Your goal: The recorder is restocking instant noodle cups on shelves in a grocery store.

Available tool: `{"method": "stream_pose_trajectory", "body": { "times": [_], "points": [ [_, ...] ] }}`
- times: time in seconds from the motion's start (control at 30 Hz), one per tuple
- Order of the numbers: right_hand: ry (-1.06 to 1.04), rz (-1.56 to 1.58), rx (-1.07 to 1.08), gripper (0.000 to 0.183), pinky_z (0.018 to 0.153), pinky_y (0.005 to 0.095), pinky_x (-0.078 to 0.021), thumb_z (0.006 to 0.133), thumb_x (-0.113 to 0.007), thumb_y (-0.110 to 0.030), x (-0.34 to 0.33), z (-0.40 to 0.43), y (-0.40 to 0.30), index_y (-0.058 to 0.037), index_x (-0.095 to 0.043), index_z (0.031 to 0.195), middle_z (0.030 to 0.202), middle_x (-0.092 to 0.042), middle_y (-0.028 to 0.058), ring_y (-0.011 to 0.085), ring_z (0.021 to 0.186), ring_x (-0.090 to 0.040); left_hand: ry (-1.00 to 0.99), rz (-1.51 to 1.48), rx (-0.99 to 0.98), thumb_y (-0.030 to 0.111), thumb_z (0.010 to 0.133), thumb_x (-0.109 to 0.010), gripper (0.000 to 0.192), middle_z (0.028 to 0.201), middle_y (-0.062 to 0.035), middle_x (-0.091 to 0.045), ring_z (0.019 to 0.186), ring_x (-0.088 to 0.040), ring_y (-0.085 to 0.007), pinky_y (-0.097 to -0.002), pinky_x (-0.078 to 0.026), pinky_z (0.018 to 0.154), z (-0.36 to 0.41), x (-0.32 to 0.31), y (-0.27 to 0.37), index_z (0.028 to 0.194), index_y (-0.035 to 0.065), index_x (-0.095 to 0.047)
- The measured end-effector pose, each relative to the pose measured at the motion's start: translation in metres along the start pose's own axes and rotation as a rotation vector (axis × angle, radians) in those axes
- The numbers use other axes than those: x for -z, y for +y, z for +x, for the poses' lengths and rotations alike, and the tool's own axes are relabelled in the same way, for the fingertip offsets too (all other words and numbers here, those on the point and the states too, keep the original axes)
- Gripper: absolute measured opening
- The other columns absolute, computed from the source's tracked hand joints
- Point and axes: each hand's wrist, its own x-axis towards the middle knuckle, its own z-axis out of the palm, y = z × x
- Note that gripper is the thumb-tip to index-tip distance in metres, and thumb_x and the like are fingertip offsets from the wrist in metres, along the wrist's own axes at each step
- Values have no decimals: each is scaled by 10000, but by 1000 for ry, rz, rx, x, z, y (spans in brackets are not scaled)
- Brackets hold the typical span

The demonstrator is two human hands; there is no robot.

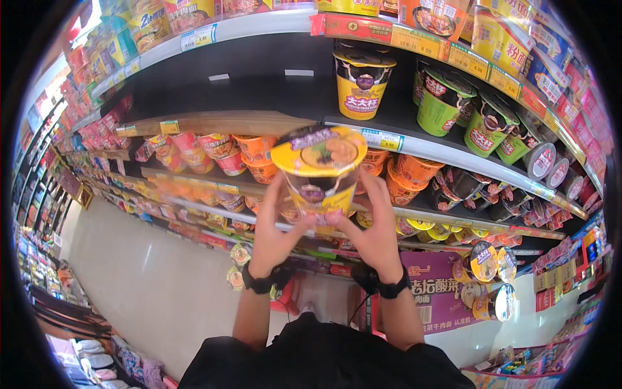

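Between my left hand (273, 231) and my right hand (376, 231) is a yellow-and-black instant noodle cup (323, 177), gripped from both sides with the thumbs at its front. It is upright, its lid tilted towards me, and slightly blurred. Behind and above it stands a similar yellow noodle cup (363, 95) on the black store shelf (252, 99). Further right on that shelf are several green noodle cups (441, 109). The held cup overlaps the shelf's front edge in the picture; I cannot tell whether they touch.
Orange noodle bowls (413, 175) are stacked on the shelf below. A price-label strip (427, 41) edges the shelf above. At lower right, several yellow cups (483, 262) stand or lie by a purple carton (432, 301). Pale floor (146, 257) stretches left.
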Motion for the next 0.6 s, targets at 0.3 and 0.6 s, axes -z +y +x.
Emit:
{"method": "stream_pose_trajectory", "body": {
  "times": [0.3, 0.6],
  "points": [
    [49, 18, 184, 768, 992, 395, -460, 827, -747, -186, -33, 120, 11, 57, -334, 1427, 1325, -470, 240, 349, 1219, -515, -27, 43, -170, 105, 892, -690, 739, 1427, -180, -421, 1317, -446, -255, -370, -428, 1041, 124, 38, 8, 1484, -14, -262],
    [33, -231, 248, 765, 1017, 419, -449, 852, -696, -127, -64, 195, 49, 106, -252, 1429, 1341, -460, 288, 403, 1252, -492, -4, 306, -232, 125, 778, -800, 785, 1337, -179, -487, 1179, -552, -276, -357, -531, 903, 209, 79, -31, 1421, -42, -382]
  ]
}}
